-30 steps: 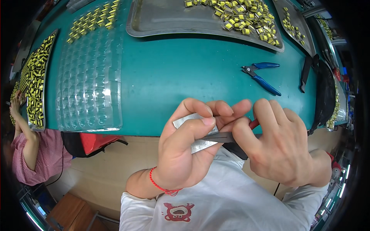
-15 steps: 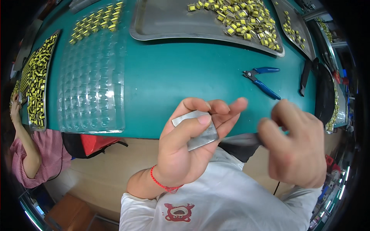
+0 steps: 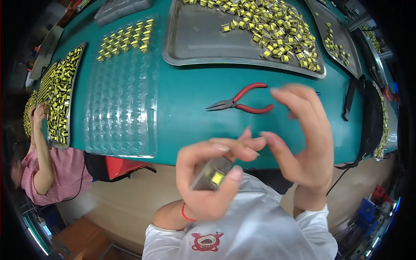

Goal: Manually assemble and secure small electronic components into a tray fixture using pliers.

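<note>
My left hand is curled around a flat grey metal plate. A small yellow-faced component shows beside my thumb, against the plate. My right hand is raised close by, its thumb tip near the left fingertips. It is smeared by motion, with fingers and thumb apart and nothing visible between them. Beyond my hands, red-handled needle-nose pliers lie on the green table, jaws pointing left. Only a small blue bit shows at the far side of my right hand.
A metal tray at the back holds many yellow components. At left lies a clear blister tray, its far rows filled. Another tray and a black-handled tool are at right. A co-worker's hands touch a filled tray at far left.
Red-handled pliers now lie on the table. My right hand has opened and moved up and left; the dark thing at it is gone. A yellow-faced component now shows in my left hand. The view has shifted.
</note>
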`<state>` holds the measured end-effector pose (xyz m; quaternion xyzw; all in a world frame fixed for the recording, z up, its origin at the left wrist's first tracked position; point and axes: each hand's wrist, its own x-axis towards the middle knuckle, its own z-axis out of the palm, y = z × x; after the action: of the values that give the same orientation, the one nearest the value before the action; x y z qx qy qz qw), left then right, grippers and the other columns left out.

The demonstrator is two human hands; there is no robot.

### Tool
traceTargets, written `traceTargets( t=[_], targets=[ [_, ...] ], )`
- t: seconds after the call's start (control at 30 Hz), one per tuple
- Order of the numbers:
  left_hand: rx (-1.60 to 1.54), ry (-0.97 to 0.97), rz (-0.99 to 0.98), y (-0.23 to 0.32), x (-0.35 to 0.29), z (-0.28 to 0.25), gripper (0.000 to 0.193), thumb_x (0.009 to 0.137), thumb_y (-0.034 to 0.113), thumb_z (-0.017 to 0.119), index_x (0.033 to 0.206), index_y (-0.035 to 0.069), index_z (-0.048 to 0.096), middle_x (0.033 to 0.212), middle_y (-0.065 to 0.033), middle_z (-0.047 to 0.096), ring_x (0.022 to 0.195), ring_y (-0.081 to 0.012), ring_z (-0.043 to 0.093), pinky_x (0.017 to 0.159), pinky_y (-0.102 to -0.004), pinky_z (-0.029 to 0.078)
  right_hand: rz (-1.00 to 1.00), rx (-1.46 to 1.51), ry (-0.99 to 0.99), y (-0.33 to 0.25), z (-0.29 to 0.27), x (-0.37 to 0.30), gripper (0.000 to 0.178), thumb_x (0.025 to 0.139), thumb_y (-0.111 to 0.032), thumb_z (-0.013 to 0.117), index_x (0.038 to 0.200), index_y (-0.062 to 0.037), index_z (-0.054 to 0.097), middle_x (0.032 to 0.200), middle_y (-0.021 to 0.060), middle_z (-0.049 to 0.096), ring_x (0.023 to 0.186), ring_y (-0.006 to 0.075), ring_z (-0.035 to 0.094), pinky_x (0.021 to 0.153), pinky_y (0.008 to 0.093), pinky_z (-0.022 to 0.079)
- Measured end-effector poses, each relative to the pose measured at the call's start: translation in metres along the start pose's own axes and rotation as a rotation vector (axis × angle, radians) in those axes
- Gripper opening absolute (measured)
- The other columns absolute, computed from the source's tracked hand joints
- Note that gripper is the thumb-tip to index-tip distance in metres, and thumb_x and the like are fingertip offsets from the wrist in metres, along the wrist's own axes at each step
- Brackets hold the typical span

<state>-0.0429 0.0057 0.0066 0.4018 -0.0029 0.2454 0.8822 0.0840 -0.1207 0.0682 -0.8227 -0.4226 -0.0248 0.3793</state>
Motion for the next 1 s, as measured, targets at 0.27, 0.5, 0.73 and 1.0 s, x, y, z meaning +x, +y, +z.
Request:
traceTargets(
  t=[0.27,0.5,0.73,1.0],
  targets=[
    [0.686,-0.425,0.257,-0.005,0.021,0.001,0.072,0.083,-0.014,0.049,0.146,0.011,0.025,0.107,-0.0224,0.063,0.114,-0.0424,0.059,0.111,-0.0579,0.027,0.417,1.139,-0.081,0.006,0.047,-0.075,0.033,0.083,0.009,0.060,0.114,0.0037,0.053,0.100,0.0108,0.063,0.090,0.0157,0.064,0.076,0.0292,0.051],
    [0.728,-0.455,0.291,-0.020,0.019,0.001,0.067,0.087,-0.010,0.049,0.146,0.010,0.024,0.116,-0.0272,0.061,0.117,-0.0452,0.056,0.111,-0.0584,0.026,0.373,1.453,-0.067,0.009,0.051,-0.087,0.038,0.083,0.011,0.060,0.119,0.0079,0.049,0.117,0.0146,0.058,0.107,0.0204,0.060,0.090,0.0333,0.050],
    [0.825,-0.506,0.258,-0.019,0.025,0.004,0.070,0.090,0.025,0.062,0.146,0.004,0.026,0.128,-0.0307,0.053,0.127,-0.0477,0.046,0.113,-0.0594,0.015,0.305,1.400,0.004,0.012,0.054,-0.086,0.035,0.082,0.008,0.067,0.114,0.0096,0.054,0.107,0.0151,0.063,0.096,0.0206,0.065,0.085,0.0327,0.054],
    [0.944,-0.561,0.226,-0.009,0.031,0.017,0.100,0.083,0.065,0.057,0.147,-0.005,0.024,0.141,-0.0326,0.039,0.138,-0.0445,0.031,0.114,-0.0570,0.005,0.319,1.115,0.076,0.012,0.047,-0.081,0.028,0.086,0.000,0.069,0.110,0.0093,0.058,0.098,0.0151,0.067,0.082,0.0165,0.068,0.067,0.0281,0.056]
  ],
)
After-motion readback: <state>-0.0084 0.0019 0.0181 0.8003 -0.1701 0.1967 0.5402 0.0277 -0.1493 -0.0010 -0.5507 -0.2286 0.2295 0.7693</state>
